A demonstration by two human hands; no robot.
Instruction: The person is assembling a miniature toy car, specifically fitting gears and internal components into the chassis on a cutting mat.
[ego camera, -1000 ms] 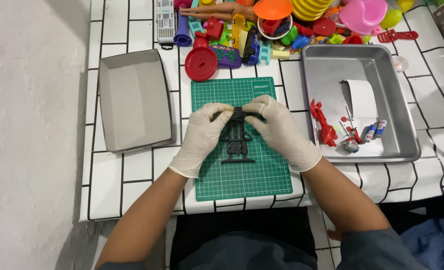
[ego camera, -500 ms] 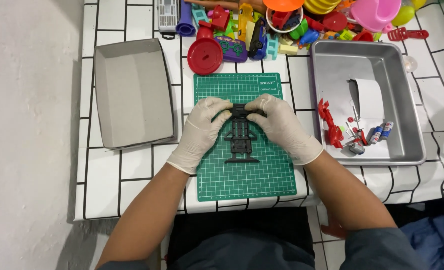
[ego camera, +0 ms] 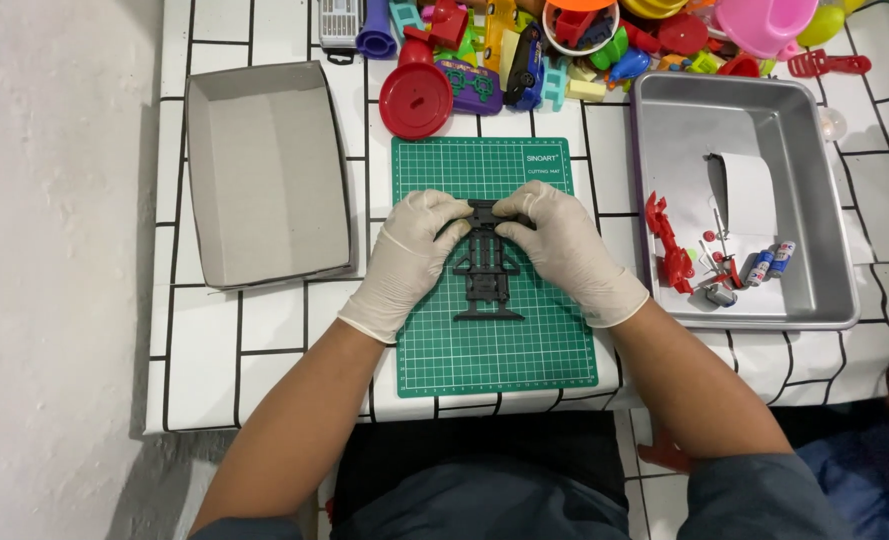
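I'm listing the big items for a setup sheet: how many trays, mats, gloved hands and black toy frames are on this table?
Trays: 2, a grey cardboard tray and a metal tray
Green cutting mat: 1
Gloved hands: 2, left hand and right hand
Black toy frame: 1
Total: 6

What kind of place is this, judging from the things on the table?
Probably a home or hobby workbench for taking toys apart. A green cutting mat lies on a tile-patterned table, a metal tray holds small loose parts, and a heap of plastic toys lines the far edge.
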